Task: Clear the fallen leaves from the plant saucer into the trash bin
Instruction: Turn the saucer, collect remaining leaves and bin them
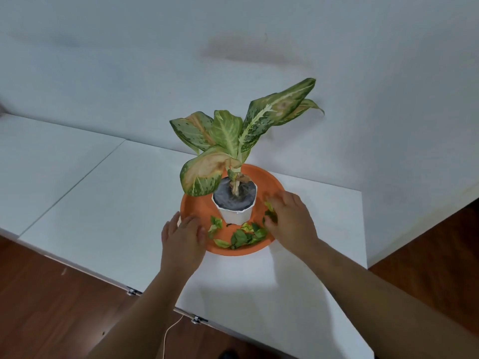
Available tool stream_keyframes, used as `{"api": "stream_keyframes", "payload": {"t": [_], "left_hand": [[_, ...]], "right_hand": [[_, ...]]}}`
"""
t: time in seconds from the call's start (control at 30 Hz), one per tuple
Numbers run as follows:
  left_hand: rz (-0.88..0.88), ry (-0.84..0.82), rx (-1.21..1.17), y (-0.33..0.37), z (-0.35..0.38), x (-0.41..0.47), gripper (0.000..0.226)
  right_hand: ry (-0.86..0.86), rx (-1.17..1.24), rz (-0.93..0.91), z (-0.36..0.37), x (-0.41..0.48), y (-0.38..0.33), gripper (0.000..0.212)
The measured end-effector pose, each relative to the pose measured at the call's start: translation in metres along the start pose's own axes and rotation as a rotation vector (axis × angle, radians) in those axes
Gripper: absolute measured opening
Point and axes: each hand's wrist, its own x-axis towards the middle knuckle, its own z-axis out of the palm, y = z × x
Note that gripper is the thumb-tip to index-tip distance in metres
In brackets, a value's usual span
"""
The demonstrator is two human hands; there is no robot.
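An orange saucer point(269, 181) sits on a white table and carries a white pot point(237, 215) with a variegated plant point(230, 133). Several fallen green leaves point(243, 237) lie on the saucer's near side in front of the pot. My left hand point(181, 235) rests flat on the saucer's near-left rim, fingers spread. My right hand point(290, 218) reaches over the saucer's right side, its fingertips touching a few leaves point(269, 212) beside the pot; I cannot tell whether it grips them. No trash bin is in view.
The white table point(116, 203) butts against a white wall, with a second white table to the left. Brown wooden floor point(51, 307) lies below the near edge and at the right. A thin white cable hangs near the table's front edge.
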Motion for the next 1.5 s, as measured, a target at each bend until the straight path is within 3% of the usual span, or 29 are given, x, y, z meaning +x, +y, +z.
{"api": "stream_keyframes", "payload": {"t": [0.07,0.23,0.33,0.43,0.57,0.63,0.8,1.0,1.23,1.5], "left_hand": [[0.041,-0.118,0.082,0.009,-0.004,0.001,0.040],[0.040,-0.343,0.168,0.029,-0.004,0.013,0.069],[0.051,-0.399,0.179,0.038,-0.003,0.015,0.071],[0.126,-0.393,0.159,0.043,-0.001,0.009,0.067],[0.120,-0.402,-0.030,0.047,0.003,0.001,0.056],[0.104,-0.407,-0.060,0.048,0.002,0.003,0.052],[0.127,-0.462,-0.075,0.046,-0.002,0.013,0.048],[0.120,-0.497,-0.172,0.046,-0.006,0.026,0.057],[0.128,-0.419,-0.186,0.047,-0.004,0.025,0.045],[0.143,-0.383,-0.208,0.044,-0.006,0.031,0.023]], "right_hand": [[-0.169,-0.087,-0.135,0.001,0.014,0.002,0.061],[-0.429,-0.184,-0.176,0.006,0.039,0.004,0.076],[-0.506,-0.228,-0.185,-0.001,0.032,0.000,0.067],[-0.557,-0.084,-0.160,-0.003,0.015,-0.010,0.053],[-0.529,0.139,-0.187,0.001,0.001,-0.021,0.021],[-0.500,0.185,-0.210,0.001,-0.001,-0.026,0.014],[-0.515,0.189,-0.278,0.003,-0.002,-0.028,0.023],[-0.535,0.233,-0.169,-0.002,0.005,-0.028,0.051],[-0.508,0.082,-0.162,0.011,0.011,-0.038,0.047],[-0.458,0.166,-0.161,0.007,0.005,-0.040,0.028]]}}
